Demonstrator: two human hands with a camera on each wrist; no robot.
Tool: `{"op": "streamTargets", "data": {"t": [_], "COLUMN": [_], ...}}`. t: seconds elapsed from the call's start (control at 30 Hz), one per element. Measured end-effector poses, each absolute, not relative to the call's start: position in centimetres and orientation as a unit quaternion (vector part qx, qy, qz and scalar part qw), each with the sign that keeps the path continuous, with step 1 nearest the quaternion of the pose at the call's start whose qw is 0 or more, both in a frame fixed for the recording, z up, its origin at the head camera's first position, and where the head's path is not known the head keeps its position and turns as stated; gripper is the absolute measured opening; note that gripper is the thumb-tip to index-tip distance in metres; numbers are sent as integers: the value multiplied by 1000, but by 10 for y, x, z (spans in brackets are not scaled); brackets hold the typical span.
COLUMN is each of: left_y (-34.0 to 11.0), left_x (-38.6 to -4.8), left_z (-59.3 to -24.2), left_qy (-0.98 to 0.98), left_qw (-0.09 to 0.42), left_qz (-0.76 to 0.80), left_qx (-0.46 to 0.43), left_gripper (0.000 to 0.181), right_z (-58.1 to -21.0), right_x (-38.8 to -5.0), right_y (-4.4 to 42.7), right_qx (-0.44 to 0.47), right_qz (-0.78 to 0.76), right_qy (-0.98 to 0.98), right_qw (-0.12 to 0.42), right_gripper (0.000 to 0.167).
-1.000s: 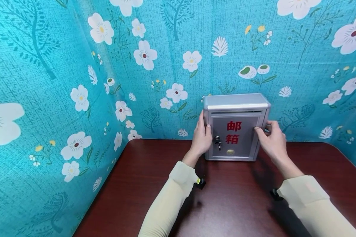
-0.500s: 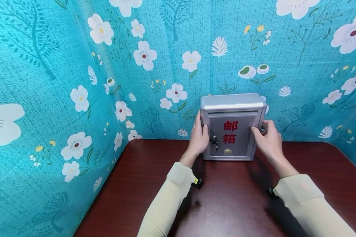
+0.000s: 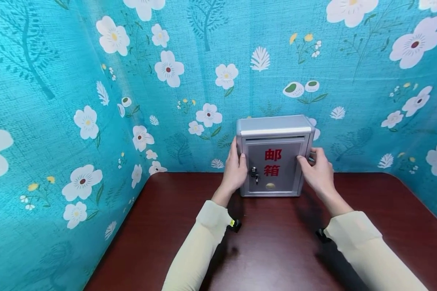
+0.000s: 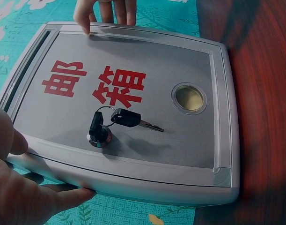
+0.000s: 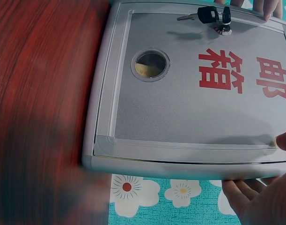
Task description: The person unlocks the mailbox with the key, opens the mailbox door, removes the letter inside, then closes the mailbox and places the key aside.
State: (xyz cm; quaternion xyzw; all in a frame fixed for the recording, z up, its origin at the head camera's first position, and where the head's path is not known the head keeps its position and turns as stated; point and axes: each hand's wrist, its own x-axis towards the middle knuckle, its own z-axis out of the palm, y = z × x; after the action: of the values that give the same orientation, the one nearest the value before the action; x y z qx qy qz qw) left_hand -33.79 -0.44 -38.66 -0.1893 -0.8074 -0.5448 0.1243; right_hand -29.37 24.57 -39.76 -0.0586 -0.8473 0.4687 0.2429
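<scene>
A silver metal box (image 3: pixel 287 165) with red characters and a slot near its top stands upright at the back of the table. The left hand (image 3: pixel 235 171) grips its left side, thumb on the front edge and fingers along the side. On the opposite side the right hand (image 3: pixel 317 171) holds it, thumb on the front frame, fingertips hidden behind. Two black-headed keys (image 4: pixel 126 118) hang on a ring at the lock (image 4: pixel 99 138), one of them in it. Something yellowish shows through the round window (image 5: pixel 150 64) low on the front.
The dark red wooden table (image 3: pixel 269 238) extends in front of the box and to both sides. Behind and at the left hangs a turquoise floral cloth (image 3: pixel 189 93), close to the back of the box.
In the head view the box and both hands have shifted left; the background has shifted left too in the latest frame. Both hands keep their hold on the sides.
</scene>
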Motion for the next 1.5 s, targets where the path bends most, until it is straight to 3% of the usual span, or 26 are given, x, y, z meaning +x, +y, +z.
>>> {"op": "streamTargets", "data": {"t": [0.53,1.03,1.33,1.5], "left_y": [-22,-11,-6,-5], "left_x": [-337,-337,-332,-334], "left_z": [-387,-386,-390,-389], "left_qy": [-805,-802,-797,-795], "left_qw": [129,133,136,140], "left_qz": [-548,-555,-560,-561], "left_qx": [-188,-179,-179,-183], "left_gripper": [65,65,64,63], "right_z": [-401,-391,-397,-392], "right_x": [-302,-294,-278,-269], "right_y": [230,237,239,233], "right_qx": [-49,-24,-16,-3], "right_qz": [476,495,383,317], "right_qy": [-842,-843,-854,-860], "right_qw": [247,210,350,399], "right_gripper": [55,65,50,41]}}
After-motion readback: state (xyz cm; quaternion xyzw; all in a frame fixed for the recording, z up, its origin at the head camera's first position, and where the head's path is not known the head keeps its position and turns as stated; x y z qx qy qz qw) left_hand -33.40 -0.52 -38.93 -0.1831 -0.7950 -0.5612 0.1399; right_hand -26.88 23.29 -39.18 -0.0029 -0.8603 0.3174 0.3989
